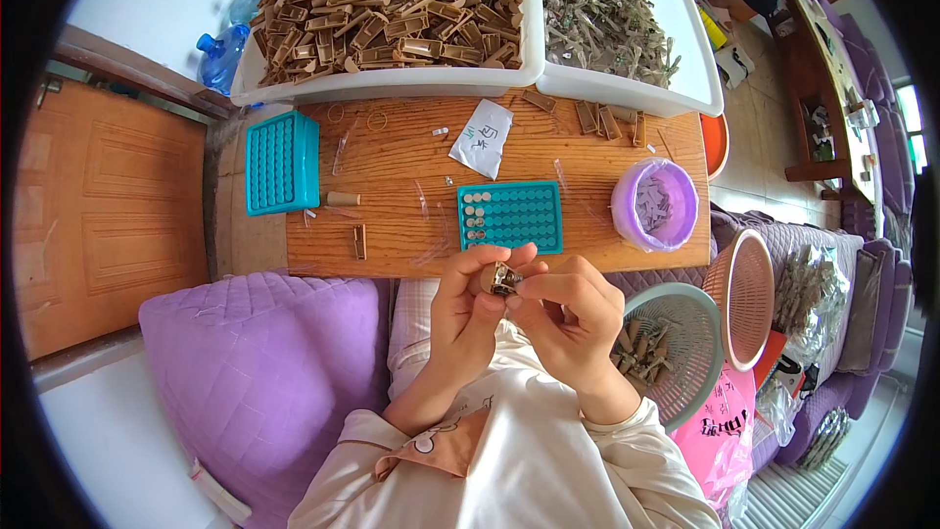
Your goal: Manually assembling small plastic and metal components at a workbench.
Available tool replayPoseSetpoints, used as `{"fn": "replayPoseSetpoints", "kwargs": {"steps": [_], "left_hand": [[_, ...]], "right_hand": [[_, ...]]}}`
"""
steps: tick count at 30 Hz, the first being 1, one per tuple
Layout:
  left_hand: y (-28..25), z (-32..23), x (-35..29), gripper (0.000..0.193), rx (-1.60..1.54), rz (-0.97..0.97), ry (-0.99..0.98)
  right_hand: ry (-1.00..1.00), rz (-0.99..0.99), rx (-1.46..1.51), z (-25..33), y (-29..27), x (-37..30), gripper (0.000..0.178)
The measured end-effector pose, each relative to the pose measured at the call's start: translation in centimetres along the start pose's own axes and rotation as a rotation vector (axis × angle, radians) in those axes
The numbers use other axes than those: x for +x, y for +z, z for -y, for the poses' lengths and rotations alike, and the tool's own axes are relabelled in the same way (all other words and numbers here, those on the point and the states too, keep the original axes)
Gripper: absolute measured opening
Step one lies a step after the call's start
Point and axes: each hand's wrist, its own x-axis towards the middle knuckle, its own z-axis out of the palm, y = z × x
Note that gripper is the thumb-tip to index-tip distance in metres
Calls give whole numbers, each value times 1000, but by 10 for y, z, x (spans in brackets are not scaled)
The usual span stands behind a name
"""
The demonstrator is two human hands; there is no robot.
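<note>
In front of my lap, above the near table edge, my left hand [462, 318] grips a small tan casing with metal parts [500, 280]. The fingers and thumb of my right hand [570, 318] are pinched at the right side of the same casing, around its dark end. Its finer details are too small to make out. Just beyond my hands lies a teal grid tray [534, 220], with several round silver discs like button cells [476, 211] in its left columns.
Behind stand white bins of tan casings [392, 20] and clear-wrapped small parts [607, 24]. A teal tray stack [282, 165] stands left on the table, a purple-lined tub [623, 206] right. Loose casings [343, 199] and a paper note [482, 140] lie between. Baskets [690, 313] [746, 299] stand at my right.
</note>
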Motion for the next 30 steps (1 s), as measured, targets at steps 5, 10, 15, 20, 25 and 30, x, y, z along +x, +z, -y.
{"fn": "replayPoseSetpoints", "kwargs": {"steps": [5,10,15,20,25,30], "left_hand": [[-4,2,-3,35,93,-34,14],[-4,0,-2,38,116,-3,31],[-7,-2,-3,40,194,16,1],[-2,3,-3,39,43,-2,79],[-7,4,-3,39,-39,47,64],[-12,-2,-1,38,-8,95,20]], "right_hand": [[70,37,39,-5,-3,-3,14],[103,59,88,-4,-5,-5,14],[151,76,108,-5,-8,-6,15],[91,28,130,-1,-11,-8,15],[96,76,129,-1,-11,-8,15],[180,90,213,-3,-13,-11,13]]}}
